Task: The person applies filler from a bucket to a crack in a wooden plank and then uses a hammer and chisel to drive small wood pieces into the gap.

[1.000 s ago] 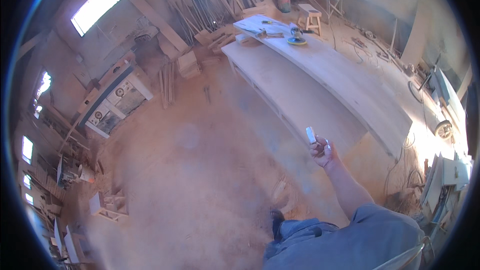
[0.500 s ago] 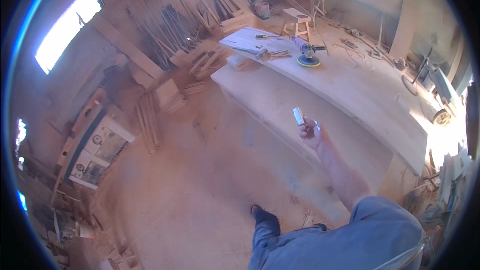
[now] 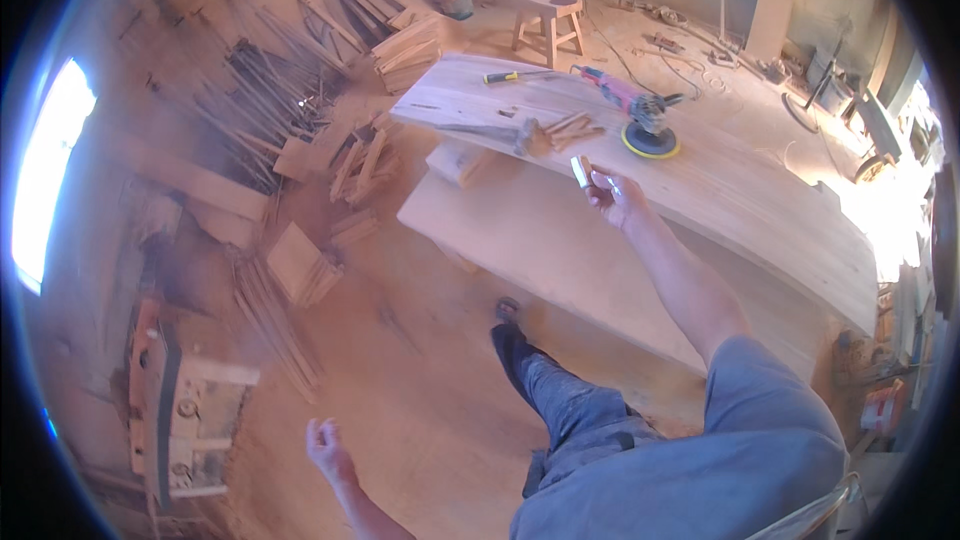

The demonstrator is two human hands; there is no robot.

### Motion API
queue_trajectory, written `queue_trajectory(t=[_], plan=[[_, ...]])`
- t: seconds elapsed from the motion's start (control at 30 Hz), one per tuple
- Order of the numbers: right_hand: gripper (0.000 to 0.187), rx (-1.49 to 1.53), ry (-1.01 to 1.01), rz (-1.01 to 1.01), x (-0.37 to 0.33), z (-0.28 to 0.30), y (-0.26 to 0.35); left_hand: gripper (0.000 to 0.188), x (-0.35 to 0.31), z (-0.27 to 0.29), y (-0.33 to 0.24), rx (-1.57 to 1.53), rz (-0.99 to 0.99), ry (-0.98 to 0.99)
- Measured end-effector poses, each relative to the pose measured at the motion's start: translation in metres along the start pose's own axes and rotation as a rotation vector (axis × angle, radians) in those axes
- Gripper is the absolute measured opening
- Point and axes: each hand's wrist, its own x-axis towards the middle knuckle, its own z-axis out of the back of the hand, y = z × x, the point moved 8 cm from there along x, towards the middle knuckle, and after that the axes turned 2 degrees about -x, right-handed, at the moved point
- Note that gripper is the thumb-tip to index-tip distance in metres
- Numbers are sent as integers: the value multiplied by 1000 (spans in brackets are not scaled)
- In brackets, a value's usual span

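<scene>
My right hand (image 3: 618,197) is closed round a small pale rectangular piece (image 3: 581,172), whose exact kind I cannot make out. It hovers at the near edge of a long wooden board (image 3: 740,175), close to a pink and grey angle polisher (image 3: 630,100) resting on its round yellow-rimmed pad. Beside the polisher lie thin wood strips (image 3: 572,128) and what looks like a hammer (image 3: 528,136). A yellow and black screwdriver (image 3: 512,77) is further back on the board. Low on the left, my left hand (image 3: 328,450) hangs over the dusty floor, fingers loosely apart, holding nothing.
Under the board a lower wooden panel (image 3: 520,230) juts toward me. A wooden stool (image 3: 547,15) and a bucket (image 3: 455,0) stand behind. Stacked offcuts (image 3: 300,265) and leaning bars (image 3: 265,90) line the left, near a machine with knobs (image 3: 205,430).
My view has swung, and I am nearer the board. My right hand, still with the pale piece, is now close to the polisher. My left hand has come into view at the lower left.
</scene>
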Motion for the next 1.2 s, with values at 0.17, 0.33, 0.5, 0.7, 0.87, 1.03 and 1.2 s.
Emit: queue_trajectory(t=[0.17, 0.33, 0.5, 0.7, 0.87, 1.03, 1.2], plan=[[35, -372, -205, 110, 199, -59, -5, 35, 95, -114, 43, 307, 142, 369], [32, -1168, -409, 320, 333, -60, -16, 27, 145, -160, 75, 394, 471, 488], [29, -1446, -328, 427, 416, -82, -32, 10, 251, -231, 23, 479, 307, 602], [21, -1647, -151, 328, 431, -113, -47, 8, 404, -405, -80, 631, -136, 643], [22, -1732, -108, 332, 434, -126, -43, 33, 488, -624, -165, 389, -208, 741], [22, -1739, -158, 268, 423, -119, -45, 54, 487, -836, -234, 420, -482, 822], [27, -1724, -257, 321, 430, -124, -48, 61, 491, -952, -189, 679, -920, 766]])
